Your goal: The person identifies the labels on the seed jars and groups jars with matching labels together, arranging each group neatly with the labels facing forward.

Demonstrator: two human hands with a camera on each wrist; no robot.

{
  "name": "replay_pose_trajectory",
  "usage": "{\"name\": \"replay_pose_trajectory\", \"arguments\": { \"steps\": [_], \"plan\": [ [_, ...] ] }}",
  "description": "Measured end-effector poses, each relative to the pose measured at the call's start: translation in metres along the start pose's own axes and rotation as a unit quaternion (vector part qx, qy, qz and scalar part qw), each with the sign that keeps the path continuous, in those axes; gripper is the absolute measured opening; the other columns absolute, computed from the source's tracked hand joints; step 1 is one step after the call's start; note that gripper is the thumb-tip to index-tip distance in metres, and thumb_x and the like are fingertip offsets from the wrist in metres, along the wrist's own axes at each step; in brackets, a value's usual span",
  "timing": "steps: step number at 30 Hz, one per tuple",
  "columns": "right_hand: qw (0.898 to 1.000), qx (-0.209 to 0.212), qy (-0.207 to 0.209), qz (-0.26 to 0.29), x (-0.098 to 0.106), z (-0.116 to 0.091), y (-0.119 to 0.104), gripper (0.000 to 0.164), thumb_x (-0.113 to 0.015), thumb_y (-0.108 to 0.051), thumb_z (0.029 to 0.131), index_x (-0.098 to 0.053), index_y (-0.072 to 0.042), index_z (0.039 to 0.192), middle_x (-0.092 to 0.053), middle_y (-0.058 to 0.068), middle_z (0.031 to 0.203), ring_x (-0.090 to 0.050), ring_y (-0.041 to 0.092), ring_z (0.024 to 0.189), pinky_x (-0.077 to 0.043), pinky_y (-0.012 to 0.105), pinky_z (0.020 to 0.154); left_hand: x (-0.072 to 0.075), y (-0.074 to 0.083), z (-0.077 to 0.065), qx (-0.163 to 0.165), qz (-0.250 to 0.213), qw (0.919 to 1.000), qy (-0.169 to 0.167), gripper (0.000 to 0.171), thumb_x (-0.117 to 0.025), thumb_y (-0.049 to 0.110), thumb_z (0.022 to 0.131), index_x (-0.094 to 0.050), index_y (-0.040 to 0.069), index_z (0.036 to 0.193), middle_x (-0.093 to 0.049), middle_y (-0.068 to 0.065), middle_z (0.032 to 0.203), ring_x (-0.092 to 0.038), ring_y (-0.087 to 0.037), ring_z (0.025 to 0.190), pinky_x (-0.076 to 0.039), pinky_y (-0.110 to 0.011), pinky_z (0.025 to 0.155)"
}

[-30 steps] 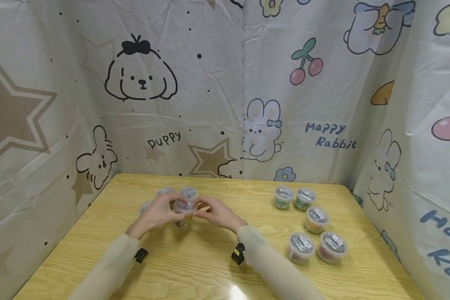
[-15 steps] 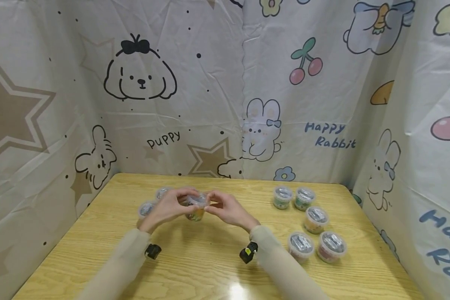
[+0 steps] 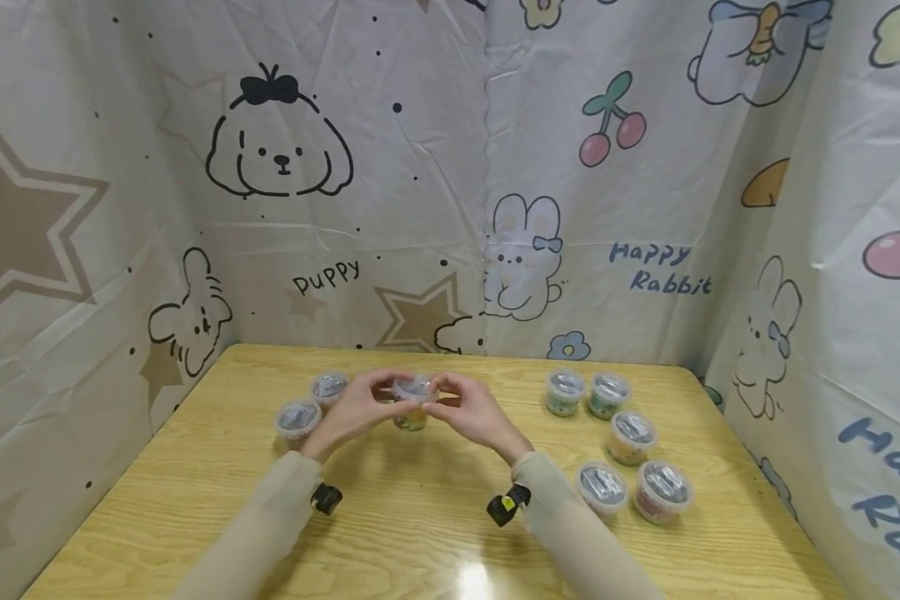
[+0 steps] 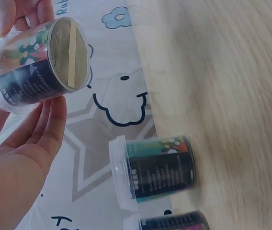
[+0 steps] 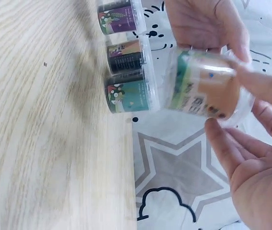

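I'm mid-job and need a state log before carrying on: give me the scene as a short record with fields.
Held cup: raised off the table, underside showing in the left wrist view
Left hand: holds the cup near its top
Right hand: holds the same cup from the other side
Cups at left: purple one, orange-and-black one, teal one
Cups at right: five, all on the table
Hidden in head view: teal one, mostly behind the left hand
Backdrop: printed cloth
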State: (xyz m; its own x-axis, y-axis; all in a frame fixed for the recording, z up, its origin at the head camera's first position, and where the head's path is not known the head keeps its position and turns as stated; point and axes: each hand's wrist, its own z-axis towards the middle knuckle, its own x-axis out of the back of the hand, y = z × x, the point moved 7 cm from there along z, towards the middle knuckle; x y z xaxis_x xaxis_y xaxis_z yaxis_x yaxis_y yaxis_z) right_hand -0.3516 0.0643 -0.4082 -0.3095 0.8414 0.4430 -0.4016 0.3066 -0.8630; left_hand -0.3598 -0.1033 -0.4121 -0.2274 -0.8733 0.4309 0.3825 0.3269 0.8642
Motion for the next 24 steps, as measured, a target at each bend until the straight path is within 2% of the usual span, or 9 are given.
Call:
{"name": "replay_pose_trajectory", "arguments": {
  "steps": [3, 8, 14, 19, 24],
  "plan": [
    [0.999, 0.005, -0.003, 0.034, 0.004, -0.001, 0.003, 0.021, -0.072, -0.022, 0.091, -0.062, -0.013, 0.108, -0.060, 0.007, 0.127, -0.063, 0.026, 0.117, -0.054, 0.034, 0.095, -0.001, 0.002, 0.001, -0.004, -0.012, 0.9999, -0.006, 0.045, -0.079, 0.030, 0.084, -0.065, 0.013, 0.123, -0.067, -0.008, 0.121, -0.067, -0.024, 0.105, -0.057, -0.032, 0.086],
    [0.995, 0.016, -0.035, 0.092, 0.008, -0.001, 0.008, 0.026, -0.070, -0.017, 0.092, -0.063, -0.007, 0.116, -0.056, 0.011, 0.134, -0.059, 0.029, 0.123, -0.052, 0.037, 0.100, -0.003, 0.005, 0.001, 0.005, -0.036, 0.9990, -0.025, 0.046, -0.079, 0.029, 0.084, -0.064, 0.013, 0.125, -0.066, -0.010, 0.121, -0.067, -0.026, 0.104, -0.057, -0.034, 0.085],
    [0.991, -0.003, -0.045, 0.129, 0.013, -0.001, 0.014, 0.030, -0.066, -0.016, 0.095, -0.062, -0.004, 0.122, -0.056, 0.013, 0.136, -0.054, 0.034, 0.127, -0.050, 0.041, 0.101, -0.006, 0.006, 0.005, 0.030, -0.056, 0.9972, -0.039, 0.045, -0.076, 0.033, 0.086, -0.064, 0.016, 0.125, -0.068, -0.007, 0.118, -0.065, -0.023, 0.103, -0.055, -0.034, 0.086],
    [0.992, -0.013, -0.027, 0.124, 0.017, -0.003, 0.014, 0.028, -0.067, -0.018, 0.094, -0.061, -0.004, 0.117, -0.060, 0.014, 0.128, -0.059, 0.032, 0.121, -0.051, 0.043, 0.099, -0.011, 0.005, 0.009, 0.021, -0.069, 0.9965, -0.041, 0.046, -0.074, 0.031, 0.088, -0.062, 0.013, 0.129, -0.066, -0.009, 0.121, -0.065, -0.020, 0.103, -0.054, -0.034, 0.087],
    [0.995, -0.016, 0.026, 0.092, 0.026, -0.005, 0.011, 0.022, -0.071, -0.018, 0.092, -0.062, -0.005, 0.107, -0.064, 0.012, 0.124, -0.062, 0.027, 0.117, -0.051, 0.042, 0.099, -0.013, 0.006, 0.014, 0.011, -0.061, 0.9979, -0.020, 0.044, -0.073, 0.033, 0.089, -0.063, 0.016, 0.128, -0.066, -0.008, 0.120, -0.066, -0.021, 0.105, -0.056, -0.036, 0.086]
  ]
}}
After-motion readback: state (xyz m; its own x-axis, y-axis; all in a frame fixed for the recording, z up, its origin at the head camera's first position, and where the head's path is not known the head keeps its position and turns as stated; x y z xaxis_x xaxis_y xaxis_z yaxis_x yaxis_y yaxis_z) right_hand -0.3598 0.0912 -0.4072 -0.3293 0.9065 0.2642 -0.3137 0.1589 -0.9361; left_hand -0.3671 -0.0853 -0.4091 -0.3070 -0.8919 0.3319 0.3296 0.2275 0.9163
